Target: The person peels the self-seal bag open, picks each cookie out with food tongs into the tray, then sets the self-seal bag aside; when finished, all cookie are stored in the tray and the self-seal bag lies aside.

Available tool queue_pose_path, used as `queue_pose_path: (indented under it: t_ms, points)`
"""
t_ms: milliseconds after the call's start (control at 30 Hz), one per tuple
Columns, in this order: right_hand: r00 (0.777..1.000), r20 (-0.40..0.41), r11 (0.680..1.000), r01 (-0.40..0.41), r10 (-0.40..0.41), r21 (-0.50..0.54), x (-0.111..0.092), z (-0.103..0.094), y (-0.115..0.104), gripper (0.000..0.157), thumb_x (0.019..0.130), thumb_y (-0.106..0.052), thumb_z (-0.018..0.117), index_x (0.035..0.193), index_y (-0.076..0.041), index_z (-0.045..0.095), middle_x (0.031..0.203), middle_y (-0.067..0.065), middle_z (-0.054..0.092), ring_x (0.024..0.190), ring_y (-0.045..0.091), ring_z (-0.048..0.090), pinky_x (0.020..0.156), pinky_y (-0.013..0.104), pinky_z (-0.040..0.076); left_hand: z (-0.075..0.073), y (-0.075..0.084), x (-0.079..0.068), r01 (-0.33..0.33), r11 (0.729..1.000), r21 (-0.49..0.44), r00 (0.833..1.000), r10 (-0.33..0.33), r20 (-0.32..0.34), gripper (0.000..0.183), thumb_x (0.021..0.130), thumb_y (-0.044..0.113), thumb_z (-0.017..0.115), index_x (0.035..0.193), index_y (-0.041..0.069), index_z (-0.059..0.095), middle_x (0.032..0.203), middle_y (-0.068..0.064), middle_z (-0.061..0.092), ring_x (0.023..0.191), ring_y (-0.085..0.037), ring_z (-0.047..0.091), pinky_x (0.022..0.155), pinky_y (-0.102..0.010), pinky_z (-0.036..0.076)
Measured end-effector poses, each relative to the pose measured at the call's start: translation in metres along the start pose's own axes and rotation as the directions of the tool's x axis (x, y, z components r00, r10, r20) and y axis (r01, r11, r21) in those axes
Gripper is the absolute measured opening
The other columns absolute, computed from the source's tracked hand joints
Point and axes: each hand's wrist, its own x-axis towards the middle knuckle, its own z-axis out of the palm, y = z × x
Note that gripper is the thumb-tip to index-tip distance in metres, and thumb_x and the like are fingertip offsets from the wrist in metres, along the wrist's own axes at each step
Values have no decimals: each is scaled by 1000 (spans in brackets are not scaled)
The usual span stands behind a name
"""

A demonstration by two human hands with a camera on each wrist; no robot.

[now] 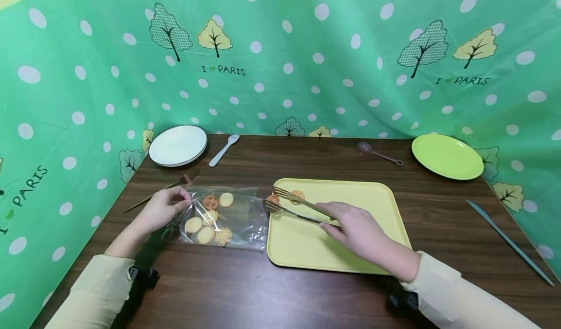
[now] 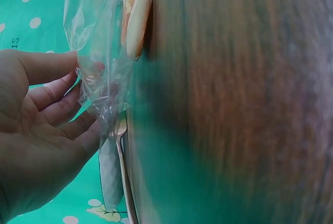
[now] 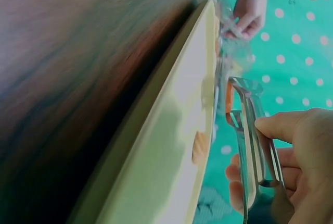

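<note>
My left hand (image 1: 164, 207) pinches the left edge of a clear plastic bag (image 1: 252, 222) lying on the table. Several cookies (image 1: 206, 235) show inside it, pale round ones, ridged ones and a brown pretzel-shaped one. With my right hand (image 1: 359, 229) I hold gold-coloured metal tongs (image 3: 255, 140) over the left part of a yellow tray (image 1: 337, 251). Between the tong tips is a brown-orange cookie (image 3: 229, 96), near the bag's right end and the tray's left edge. Another brown cookie (image 1: 298, 196) rests on the tray, partly behind the tongs.
A white plate (image 1: 177, 145), a pale spoon (image 1: 224, 150) and a copper-coloured fork (image 1: 189, 176) are at the left. Toward the back right lie a purplish spoon (image 1: 379, 155) and a green plate (image 1: 447, 156). A blue-grey knife (image 1: 510, 242) lies near the right edge.
</note>
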Motion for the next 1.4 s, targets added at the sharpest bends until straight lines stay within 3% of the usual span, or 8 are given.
queue_pose_path:
  t_ms: [400, 833, 1167, 1400]
  points:
    - [993, -60, 993, -107, 104, -53, -35, -25, 43, 42, 86, -23, 69, 125, -12, 60, 115, 8, 67, 104, 28, 64, 78, 49, 50, 1, -4, -2, -30, 1000, 6, 999, 30, -23, 8, 94, 16, 59, 99, 10, 61, 102, -10, 60, 91, -24, 55, 72, -33, 43]
    - [986, -24, 983, -164, 162, -80, -50, -22, 64, 42, 85, -22, 70, 124, -10, 60, 114, 12, 67, 103, 32, 64, 75, 51, 50, 1, -6, -3, -32, 999, 5, 999, 33, -27, 9, 94, 15, 58, 100, 9, 61, 101, -10, 60, 91, -25, 53, 73, -34, 42]
    - [986, -30, 986, -163, 163, -30, -45, -23, 61, 46, 81, -24, 75, 123, -10, 61, 111, 11, 68, 97, 30, 66, 72, 50, 51, 3, -7, -3, -37, 999, 10, 999, 37, -32, 8, 93, 15, 59, 99, 9, 61, 100, -9, 61, 92, -25, 54, 74, -34, 43]
    - [998, -52, 1000, -27, 27, -2, -32, -16, 39, 38, 80, -19, 75, 116, -11, 66, 104, 3, 71, 90, 19, 68, 73, 40, 52, 3, -8, -3, -46, 999, 12, 998, 46, -39, 9, 93, 15, 59, 99, 9, 61, 99, -9, 60, 92, -25, 53, 73, -34, 42]
